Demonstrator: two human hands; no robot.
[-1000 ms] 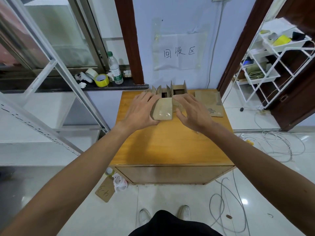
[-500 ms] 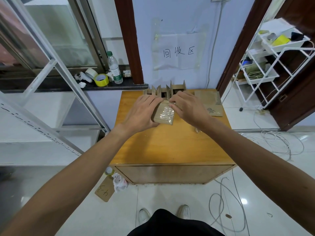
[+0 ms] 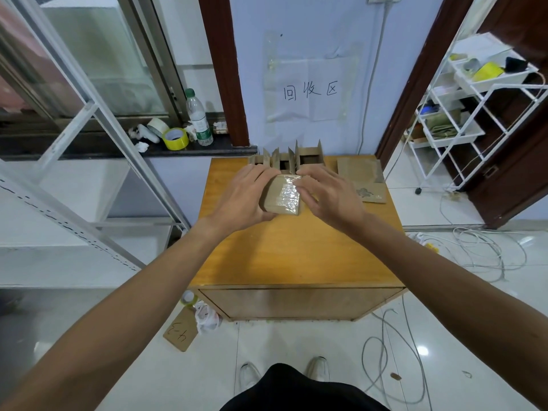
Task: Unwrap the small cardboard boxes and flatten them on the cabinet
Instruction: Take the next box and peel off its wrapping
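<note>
Light: bright, even; daylight from the window (image 3: pixel 98 54), upper left.
Glare: white spots on floor tiles (image 3: pixel 422 350), lower right; sheen on taped box (image 3: pixel 286 194).
Edges: wide-angle bowing.
Focus: sharp.

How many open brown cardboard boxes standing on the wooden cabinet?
3, in a row at the wooden cabinet's back edge: left box, middle box, right box. The left hand and right hand, gripping a tape-wrapped cardboard box, overlap the row, so another may be hidden.
</note>
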